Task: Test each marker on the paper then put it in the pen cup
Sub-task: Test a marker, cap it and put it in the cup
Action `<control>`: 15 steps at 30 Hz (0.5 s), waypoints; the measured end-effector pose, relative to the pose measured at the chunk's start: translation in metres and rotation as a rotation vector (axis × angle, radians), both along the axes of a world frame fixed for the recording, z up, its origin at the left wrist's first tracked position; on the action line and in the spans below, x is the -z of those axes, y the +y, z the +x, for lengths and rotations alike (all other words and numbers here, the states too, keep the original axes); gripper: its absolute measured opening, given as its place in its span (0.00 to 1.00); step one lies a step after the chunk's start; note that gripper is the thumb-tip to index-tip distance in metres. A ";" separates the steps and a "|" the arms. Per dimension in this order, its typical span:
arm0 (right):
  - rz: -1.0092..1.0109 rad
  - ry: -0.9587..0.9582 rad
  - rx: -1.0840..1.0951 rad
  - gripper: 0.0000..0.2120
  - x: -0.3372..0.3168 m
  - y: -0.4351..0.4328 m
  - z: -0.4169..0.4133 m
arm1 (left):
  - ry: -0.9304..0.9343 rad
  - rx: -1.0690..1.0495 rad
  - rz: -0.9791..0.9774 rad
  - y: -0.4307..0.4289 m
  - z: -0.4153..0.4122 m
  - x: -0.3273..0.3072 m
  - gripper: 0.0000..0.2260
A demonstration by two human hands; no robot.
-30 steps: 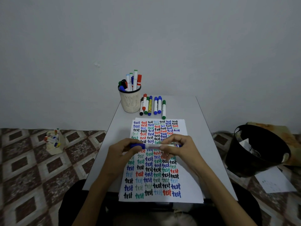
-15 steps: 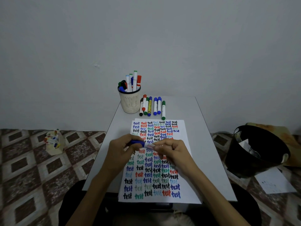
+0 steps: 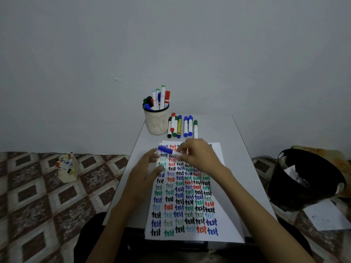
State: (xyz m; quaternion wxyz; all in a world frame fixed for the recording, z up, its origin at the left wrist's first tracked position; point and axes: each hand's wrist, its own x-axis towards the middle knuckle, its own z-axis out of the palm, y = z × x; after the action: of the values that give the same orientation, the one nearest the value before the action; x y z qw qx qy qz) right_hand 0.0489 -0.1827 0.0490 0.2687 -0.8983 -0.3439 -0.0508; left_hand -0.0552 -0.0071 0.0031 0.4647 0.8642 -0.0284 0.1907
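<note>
My right hand (image 3: pixel 197 155) pinches a blue-capped marker (image 3: pixel 167 150) above the top of the paper (image 3: pixel 226 215), its cap pointing left. My left hand (image 3: pixel 146 171) is just below the marker with fingers spread and relaxed, holding nothing. The paper is covered with rows of the word "test" in several colours. A cream mesh pen cup (image 3: pixel 156 120) with several markers stands at the far left of the table. Beside it several loose markers (image 3: pixel 181 126) lie in a row.
The small grey table (image 3: pixel 245 149) stands against a plain wall. A black bin (image 3: pixel 303 179) with paper scraps is on the floor at right, a sheet (image 3: pixel 326 215) beside it. A small box of markers (image 3: pixel 67 168) sits on the patterned floor at left.
Both hands gripped the marker over the paper's middle. Now the right hand alone has carried it up and to the left, and the left hand has let go and opened.
</note>
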 end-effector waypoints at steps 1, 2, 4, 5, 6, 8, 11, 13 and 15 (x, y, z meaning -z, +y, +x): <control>0.073 0.018 0.030 0.08 -0.003 0.006 0.008 | 0.034 0.000 0.051 0.000 -0.001 0.008 0.16; 0.178 0.035 0.055 0.08 -0.007 0.012 0.015 | 0.072 -0.009 0.169 0.000 -0.001 0.015 0.17; 0.384 0.022 0.101 0.08 -0.017 0.027 0.029 | 0.157 -0.043 0.423 -0.002 0.000 0.028 0.30; 0.478 -0.002 0.119 0.07 -0.024 0.036 0.035 | 0.198 -0.067 0.485 -0.002 0.001 0.032 0.35; 0.572 -0.024 0.130 0.07 -0.032 0.046 0.041 | 0.219 -0.082 0.523 -0.002 0.002 0.034 0.39; 0.751 -0.047 0.156 0.07 -0.050 0.066 0.052 | 0.244 -0.089 0.562 -0.003 0.003 0.034 0.41; 0.901 -0.068 0.198 0.07 -0.071 0.092 0.070 | 0.263 -0.090 0.598 -0.002 0.003 0.033 0.42; 0.892 -0.064 0.216 0.07 -0.078 0.105 0.081 | 0.264 -0.098 0.624 -0.002 0.003 0.033 0.43; 0.784 -0.064 0.246 0.08 -0.075 0.115 0.091 | 0.262 -0.095 0.652 -0.002 0.003 0.033 0.41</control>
State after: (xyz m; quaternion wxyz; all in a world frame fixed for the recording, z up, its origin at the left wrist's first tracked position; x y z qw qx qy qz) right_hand 0.1397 -0.0678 0.1243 0.5716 -0.7603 -0.1967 -0.2378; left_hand -0.0520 -0.0091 -0.0295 0.1548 0.9846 0.0125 0.0805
